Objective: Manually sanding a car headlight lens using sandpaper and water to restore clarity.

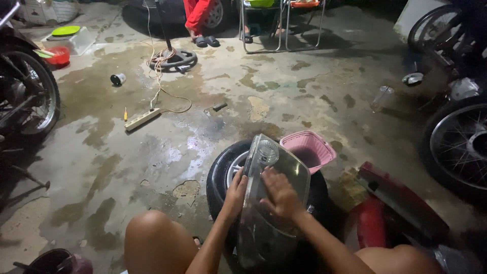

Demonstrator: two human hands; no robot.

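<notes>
Clear headlight lens, two hands, left hand, right hand, one tyre

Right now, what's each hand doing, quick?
Left hand: gripping the left edge of the clear headlight lens.
Right hand: open, palm flat on the lens face.

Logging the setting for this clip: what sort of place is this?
Probably a home garage or small motorbike repair yard: stained concrete floor, motorbike wheels at both sides, and a headlight lens propped on a small tyre under both hands.

A pale box, possibly a carton, stands at the far left corner; no labels, signs or screens show.
</notes>
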